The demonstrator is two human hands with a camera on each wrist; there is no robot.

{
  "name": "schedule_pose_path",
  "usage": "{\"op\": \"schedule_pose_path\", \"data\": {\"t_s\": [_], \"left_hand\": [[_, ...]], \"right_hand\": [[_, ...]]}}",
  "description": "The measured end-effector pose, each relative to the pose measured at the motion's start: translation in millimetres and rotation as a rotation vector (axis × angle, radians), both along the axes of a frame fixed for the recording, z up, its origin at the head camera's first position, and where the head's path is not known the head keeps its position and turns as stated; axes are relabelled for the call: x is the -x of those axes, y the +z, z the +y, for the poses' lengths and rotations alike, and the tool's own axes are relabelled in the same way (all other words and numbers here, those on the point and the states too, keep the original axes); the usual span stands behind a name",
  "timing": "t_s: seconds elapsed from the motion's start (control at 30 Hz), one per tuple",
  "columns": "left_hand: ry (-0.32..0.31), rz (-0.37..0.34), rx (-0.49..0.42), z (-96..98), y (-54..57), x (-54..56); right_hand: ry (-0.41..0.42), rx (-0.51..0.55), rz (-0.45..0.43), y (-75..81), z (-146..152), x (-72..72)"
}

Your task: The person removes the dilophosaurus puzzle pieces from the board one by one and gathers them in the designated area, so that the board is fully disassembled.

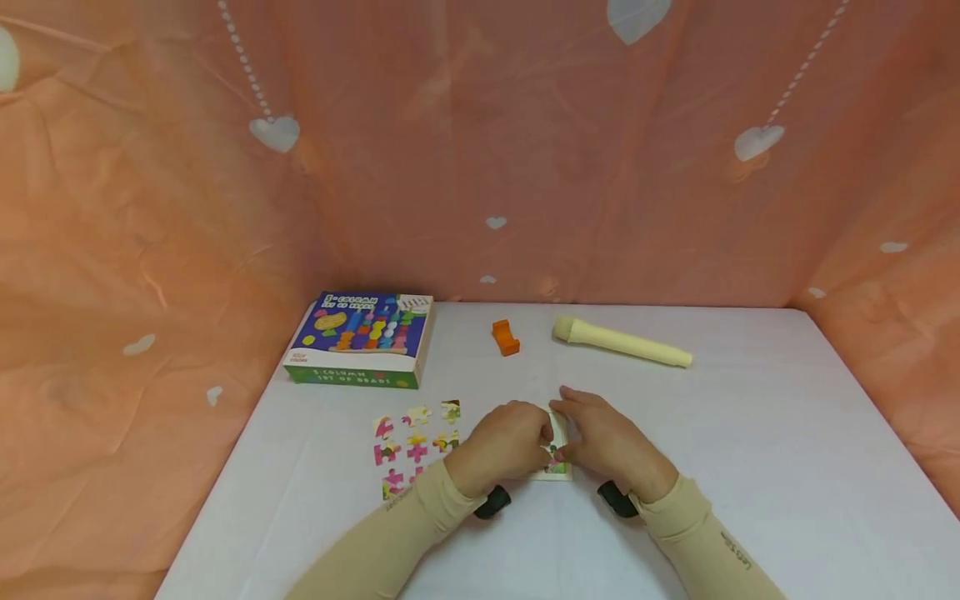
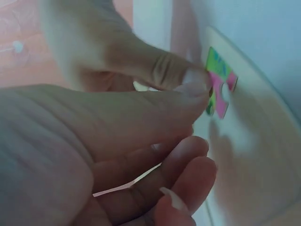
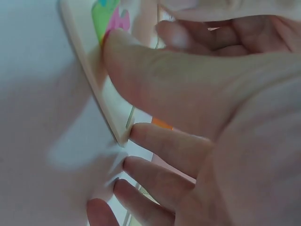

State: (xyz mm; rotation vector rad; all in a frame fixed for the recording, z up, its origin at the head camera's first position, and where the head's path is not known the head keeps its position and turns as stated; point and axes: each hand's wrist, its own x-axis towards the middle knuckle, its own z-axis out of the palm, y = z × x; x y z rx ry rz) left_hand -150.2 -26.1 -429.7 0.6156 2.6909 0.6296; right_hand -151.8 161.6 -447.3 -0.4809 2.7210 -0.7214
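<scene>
Both hands meet over a pale, shallow puzzle board (image 1: 562, 477) near the middle of the table. A green and pink jigsaw piece (image 2: 217, 84) lies on it beside the thumbs. My right hand (image 1: 611, 437) presses this piece with its thumb (image 3: 124, 52), while its other fingers stretch out along the board's edge. From the left, my left hand (image 1: 502, 442) reaches over the board. Its thumb (image 2: 155, 117) points at the piece and its fingers bend below; whether it grips anything is hidden. Several loose jigsaw pieces (image 1: 417, 450) lie spread out left of the left hand.
A boxed bead set (image 1: 360, 354) lies at the back left. Behind the hands are a small orange curved block (image 1: 506, 338) and a pale yellow, microphone-shaped stick (image 1: 626, 342). Peach cloth with hearts hangs around the white table (image 1: 787, 433).
</scene>
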Motion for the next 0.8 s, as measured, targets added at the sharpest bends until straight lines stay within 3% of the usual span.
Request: {"op": "schedule_pose_path", "data": {"t_s": [0.33,0.8], "left_hand": [[-0.019,0.022,0.070,6.7,-7.4,-1.0],[-0.007,0.006,0.038,7.2,-9.4,-1.3]], "right_hand": [[0.022,0.029,0.018,2.1,1.9,0.8],[0.082,0.032,-0.035,4.4,8.3,3.2]]}}
